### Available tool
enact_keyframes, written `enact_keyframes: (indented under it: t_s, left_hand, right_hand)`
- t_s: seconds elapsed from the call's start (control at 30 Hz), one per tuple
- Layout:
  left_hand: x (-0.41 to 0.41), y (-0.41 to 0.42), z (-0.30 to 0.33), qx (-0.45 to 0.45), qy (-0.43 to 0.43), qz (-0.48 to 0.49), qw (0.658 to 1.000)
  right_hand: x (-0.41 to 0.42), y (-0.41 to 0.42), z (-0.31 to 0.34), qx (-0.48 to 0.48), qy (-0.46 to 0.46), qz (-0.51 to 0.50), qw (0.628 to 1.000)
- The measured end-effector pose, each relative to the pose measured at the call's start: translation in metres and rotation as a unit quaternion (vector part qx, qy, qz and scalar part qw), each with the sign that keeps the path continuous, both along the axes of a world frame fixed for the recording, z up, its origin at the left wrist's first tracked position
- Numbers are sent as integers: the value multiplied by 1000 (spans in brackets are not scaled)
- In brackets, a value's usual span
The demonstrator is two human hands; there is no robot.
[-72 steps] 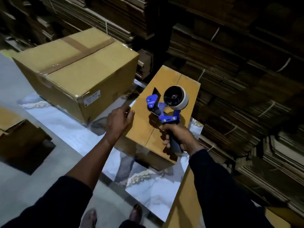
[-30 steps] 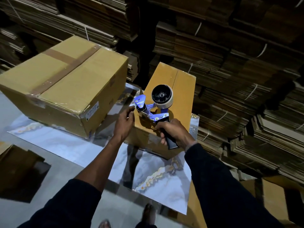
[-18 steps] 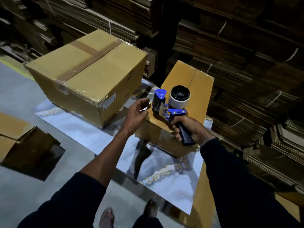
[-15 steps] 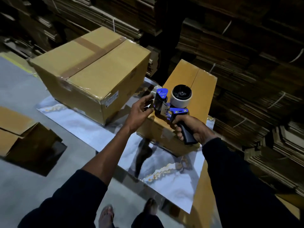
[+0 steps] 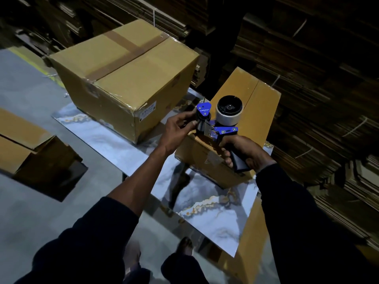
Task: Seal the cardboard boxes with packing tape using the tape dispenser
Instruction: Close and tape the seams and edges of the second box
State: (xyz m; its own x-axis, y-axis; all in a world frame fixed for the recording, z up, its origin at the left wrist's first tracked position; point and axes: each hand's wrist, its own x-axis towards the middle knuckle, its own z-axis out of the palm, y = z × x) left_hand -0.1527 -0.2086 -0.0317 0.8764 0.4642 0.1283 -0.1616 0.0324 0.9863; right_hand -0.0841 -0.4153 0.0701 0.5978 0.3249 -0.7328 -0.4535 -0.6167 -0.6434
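A right hand (image 5: pixel 244 151) grips the black handle of a blue tape dispenser (image 5: pixel 220 121), held over the near edge of a small unsealed cardboard box (image 5: pixel 242 111). The left hand (image 5: pixel 177 130) pinches the dispenser's front roller. A larger taped box (image 5: pixel 127 78) sits to the left on the marbled surface (image 5: pixel 215 212).

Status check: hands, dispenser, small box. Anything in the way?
Right hand grips tape dispenser handle; left hand pinches at its front roller. Small box seam untaped. Large box already taped. Nothing blocking.
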Motion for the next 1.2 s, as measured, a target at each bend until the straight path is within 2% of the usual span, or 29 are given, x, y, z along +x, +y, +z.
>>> enact_keyframes:
  t_s: [0.47, 0.63, 0.87, 1.2]
  left_hand:
    - [-16, 15, -17, -18, 30, 18, 999]
    - [-19, 16, -15, -34, 22, 13, 999]
    - [-18, -3, -12, -107, -3, 69, 992]
    - [-20, -6, -14, -93, -10, 84, 992]
  right_hand:
    - [-10, 12, 3, -50, -177, 50, 982]
    - [-8, 17, 3, -48, -182, 46, 981]
    - [-19, 27, 8, -20, -177, 18, 984]
    - [-22, 28, 5, 9, -141, -17, 990]
